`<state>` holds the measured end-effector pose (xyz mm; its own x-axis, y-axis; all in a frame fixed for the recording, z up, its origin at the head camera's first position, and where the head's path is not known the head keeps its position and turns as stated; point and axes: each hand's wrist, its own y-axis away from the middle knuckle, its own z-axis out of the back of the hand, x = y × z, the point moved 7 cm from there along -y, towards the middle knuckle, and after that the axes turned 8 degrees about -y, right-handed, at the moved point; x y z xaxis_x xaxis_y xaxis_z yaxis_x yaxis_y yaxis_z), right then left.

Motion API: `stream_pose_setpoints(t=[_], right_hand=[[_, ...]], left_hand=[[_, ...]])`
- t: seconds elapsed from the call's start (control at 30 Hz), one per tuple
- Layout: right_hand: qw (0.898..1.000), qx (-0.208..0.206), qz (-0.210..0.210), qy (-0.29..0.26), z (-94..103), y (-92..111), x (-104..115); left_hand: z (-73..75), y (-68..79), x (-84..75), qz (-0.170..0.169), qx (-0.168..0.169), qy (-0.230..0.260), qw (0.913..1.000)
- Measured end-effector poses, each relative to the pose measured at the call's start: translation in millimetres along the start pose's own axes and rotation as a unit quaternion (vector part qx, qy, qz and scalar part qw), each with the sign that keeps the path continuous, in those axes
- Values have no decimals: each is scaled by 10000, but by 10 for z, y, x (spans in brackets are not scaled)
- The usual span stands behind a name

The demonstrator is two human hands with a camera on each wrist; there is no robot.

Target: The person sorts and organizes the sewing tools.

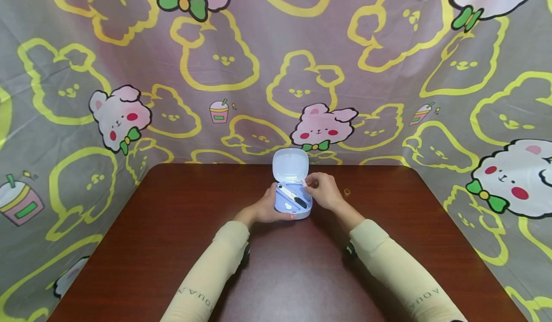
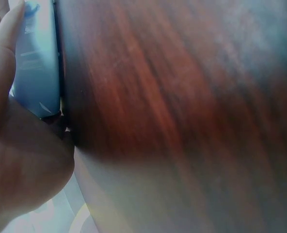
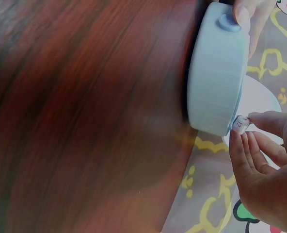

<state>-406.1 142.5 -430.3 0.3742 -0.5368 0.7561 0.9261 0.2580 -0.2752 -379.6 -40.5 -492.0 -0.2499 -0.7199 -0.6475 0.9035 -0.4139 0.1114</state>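
Note:
A light blue hinged case (image 1: 281, 204) stands on the table with its lid (image 1: 291, 165) raised. Inside lies a slim white-and-black pen-shaped tool (image 1: 291, 196), set diagonally, and a small white piece (image 1: 288, 206) near the front. My left hand (image 1: 265, 208) grips the case from its left side, thumb along the front. At the case's right rim, my right hand (image 1: 324, 190) pinches a small whitish piece with faint markings (image 3: 241, 124) between thumb and fingers. What that piece is, I cannot tell. In the left wrist view only part of the case's outer wall (image 2: 39, 63) shows.
A small yellow ring (image 1: 347, 192) lies on the brown wooden table (image 1: 185, 245), right of my right hand. Patterned cloth (image 1: 250, 106) with cartoon animals hangs behind the table and along both sides.

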Motion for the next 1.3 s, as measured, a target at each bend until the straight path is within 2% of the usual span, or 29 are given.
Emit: stream_pose_setpoints(t=[0.2,0.37,0.83,1.07,1.3], right_hand=[[9999,160,-47,38,-115,-17,-2],[9994,249,107,197,-175,-36,43],[9993,292,147,188,-281,-75,77],[9967,409,670,201,-287,-64,146],[9928,623,973,320,-274,-28,178]], left_hand=[[-16,25,-19,14,-34,65,10000],[-14,42,-48,-23,-54,141,9999],[-77,-20,6,-113,-39,48,9999],[-41,-19,11,-127,-68,-55,9999],[-2,-3,-24,-179,-107,30,9998]])
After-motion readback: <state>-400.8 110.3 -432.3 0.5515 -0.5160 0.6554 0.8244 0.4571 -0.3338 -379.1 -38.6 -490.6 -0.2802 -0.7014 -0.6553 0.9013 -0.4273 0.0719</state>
